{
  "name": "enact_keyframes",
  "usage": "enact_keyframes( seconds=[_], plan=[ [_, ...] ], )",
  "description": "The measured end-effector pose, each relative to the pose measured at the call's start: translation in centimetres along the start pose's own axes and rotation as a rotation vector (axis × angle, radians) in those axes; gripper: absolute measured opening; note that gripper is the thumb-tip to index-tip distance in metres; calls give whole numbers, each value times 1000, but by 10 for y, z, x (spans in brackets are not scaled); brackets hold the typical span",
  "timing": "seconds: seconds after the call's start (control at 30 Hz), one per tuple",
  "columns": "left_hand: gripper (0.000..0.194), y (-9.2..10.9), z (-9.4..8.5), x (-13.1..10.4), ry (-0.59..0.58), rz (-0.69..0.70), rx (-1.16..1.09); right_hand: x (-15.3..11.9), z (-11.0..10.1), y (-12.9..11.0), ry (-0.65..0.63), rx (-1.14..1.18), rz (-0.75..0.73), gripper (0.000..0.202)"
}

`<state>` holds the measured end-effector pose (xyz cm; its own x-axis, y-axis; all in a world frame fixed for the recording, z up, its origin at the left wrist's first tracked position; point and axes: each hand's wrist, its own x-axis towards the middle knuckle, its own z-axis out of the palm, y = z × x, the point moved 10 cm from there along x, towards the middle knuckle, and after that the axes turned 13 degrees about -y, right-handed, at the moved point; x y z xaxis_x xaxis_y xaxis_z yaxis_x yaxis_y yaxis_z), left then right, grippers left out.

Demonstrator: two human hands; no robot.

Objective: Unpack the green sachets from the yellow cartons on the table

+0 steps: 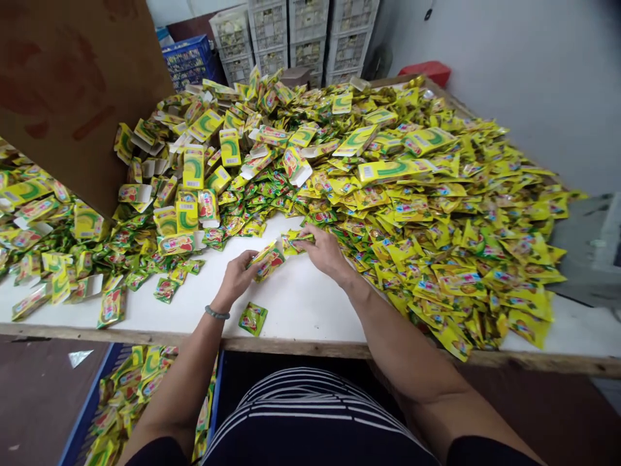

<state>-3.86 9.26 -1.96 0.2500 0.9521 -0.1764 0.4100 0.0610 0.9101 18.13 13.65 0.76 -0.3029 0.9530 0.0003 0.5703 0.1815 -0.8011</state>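
Observation:
Over the white tabletop (310,310), my left hand (239,277) grips a small yellow-green printed box (268,261), tilted with one end toward my right hand. My right hand (324,251) pinches small yellow sachets (293,241) close to that end of the box; how many is hard to tell. A single green sachet (253,318) lies flat near the table's front edge, below my left hand. To the right spreads a big heap of yellow sachets (436,220). Small green sachets (252,200) lie behind my hands, with yellow boxes (193,167) piled at the left and back, several with open flaps.
A large brown cardboard sheet (82,97) stands at the left. Below the table's wooden front edge (301,348), a blue crate (97,401) holds filled boxes. White crates (272,32) and a blue basket (189,61) are stacked at the back. A wall (524,77) borders the right.

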Motion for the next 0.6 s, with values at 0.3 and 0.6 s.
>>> enact_keyframes(
  seconds=[0.3, 0.6],
  plan=[
    [43, -18, 12, -3, -54, -28, -347, 3, 6, 2, -101, 13, 47, 8],
    [40, -15, 28, -4, -152, -61, -444, -2, 23, -6, -306, 26, -60, 10]
  ],
)
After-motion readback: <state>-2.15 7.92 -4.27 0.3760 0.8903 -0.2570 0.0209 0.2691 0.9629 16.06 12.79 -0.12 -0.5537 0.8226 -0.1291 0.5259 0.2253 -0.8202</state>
